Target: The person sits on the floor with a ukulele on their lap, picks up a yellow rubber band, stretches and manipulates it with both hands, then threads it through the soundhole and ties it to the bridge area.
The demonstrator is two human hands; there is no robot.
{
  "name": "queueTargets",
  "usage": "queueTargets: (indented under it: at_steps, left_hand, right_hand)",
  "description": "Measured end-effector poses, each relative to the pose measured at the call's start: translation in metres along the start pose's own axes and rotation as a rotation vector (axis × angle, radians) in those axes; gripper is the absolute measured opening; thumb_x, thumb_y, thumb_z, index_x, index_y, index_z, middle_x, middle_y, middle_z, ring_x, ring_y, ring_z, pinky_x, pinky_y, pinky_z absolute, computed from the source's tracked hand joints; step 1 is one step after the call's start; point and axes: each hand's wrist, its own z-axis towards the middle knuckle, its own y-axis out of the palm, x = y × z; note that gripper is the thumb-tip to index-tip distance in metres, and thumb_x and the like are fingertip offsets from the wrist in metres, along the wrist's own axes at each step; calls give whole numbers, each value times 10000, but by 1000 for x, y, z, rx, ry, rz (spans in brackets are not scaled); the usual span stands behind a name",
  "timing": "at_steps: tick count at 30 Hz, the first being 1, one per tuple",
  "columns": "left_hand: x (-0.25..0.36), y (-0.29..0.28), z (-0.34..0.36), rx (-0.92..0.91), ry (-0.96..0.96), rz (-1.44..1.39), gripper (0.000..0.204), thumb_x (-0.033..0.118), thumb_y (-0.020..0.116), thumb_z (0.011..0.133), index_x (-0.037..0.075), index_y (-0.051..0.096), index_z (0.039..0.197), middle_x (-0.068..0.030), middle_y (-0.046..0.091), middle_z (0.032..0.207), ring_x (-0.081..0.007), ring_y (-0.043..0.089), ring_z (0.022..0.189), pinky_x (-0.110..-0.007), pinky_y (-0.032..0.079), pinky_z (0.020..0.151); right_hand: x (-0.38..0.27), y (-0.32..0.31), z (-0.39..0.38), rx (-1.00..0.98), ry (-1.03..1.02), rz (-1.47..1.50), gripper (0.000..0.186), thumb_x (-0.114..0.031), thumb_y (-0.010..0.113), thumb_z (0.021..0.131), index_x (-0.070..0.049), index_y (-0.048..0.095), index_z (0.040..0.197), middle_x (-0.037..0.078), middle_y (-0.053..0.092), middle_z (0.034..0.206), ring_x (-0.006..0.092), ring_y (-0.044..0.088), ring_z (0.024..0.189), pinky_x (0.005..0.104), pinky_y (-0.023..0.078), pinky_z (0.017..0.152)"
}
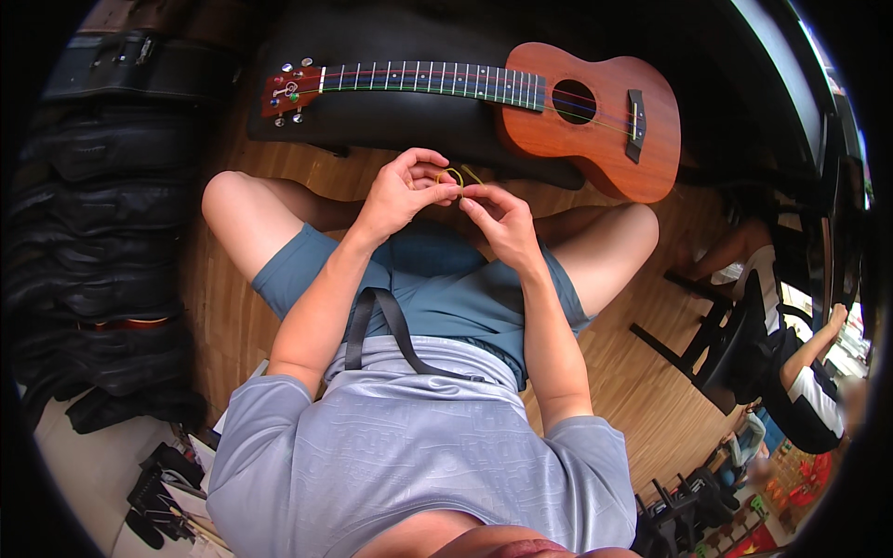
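A thin yellow string (450,171), bent into a small loop, is pinched between my two hands in front of my lap. My left hand (402,195) grips one side of it between thumb and fingers. Close beside it, the fingertips of my right hand (503,221) are closed on the string too, and a short end sticks up above them. Just beyond my hands a brown wooden ukulele (614,121) lies face up, its headstock to the left and its body to the right. Coloured strings run along its neck.
The ukulele rests on a black padded bench (372,126). Black instrument cases (102,214) are stacked along the left. I sit on a wooden floor (619,391). At the right, another person (805,363) is near a black chair (721,358), with more seats behind.
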Motion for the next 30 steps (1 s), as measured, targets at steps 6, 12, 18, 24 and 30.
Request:
queueTargets:
  at_steps: [6,12,18,24,30]
  left_hand:
    - [1,0,0,12,0,10,317,26,748,862,-29,566,1116,-121,686,1014,-157,695,893,-264,587,773]
    - [-2,1,-1,5,-1,77,314,44,747,868,-28,600,1136,-116,696,1015,-140,688,883,-259,580,767]
    - [-4,-1,-1,-21,-26,159,308,50,734,873,-15,623,1153,-112,705,1003,-147,688,890,-268,573,787]
    - [0,-1,-3,-29,-26,249,275,56,737,868,-7,654,1122,-96,710,1009,-143,687,889,-268,565,813]
    - [6,7,-6,-59,-14,477,290,27,740,859,2,655,1135,-73,697,1021,-126,670,957,-260,545,850]
  right_hand:
    - [-3,-1,-2,10,104,-134,198,-122,696,925,1,703,1080,46,707,936,102,634,807,234,500,728]
    - [1,0,-1,94,-10,-208,145,-111,717,902,-12,733,1007,33,708,903,81,624,770,228,491,694]
    - [6,2,0,76,79,76,232,-60,719,891,21,673,1104,50,690,913,102,644,840,234,523,745]
    - [5,4,2,13,5,270,357,-35,708,897,46,582,1222,64,679,935,125,661,891,246,551,808]
    - [1,5,3,167,171,212,217,-144,740,897,45,718,1002,111,707,1067,129,674,900,251,564,791]
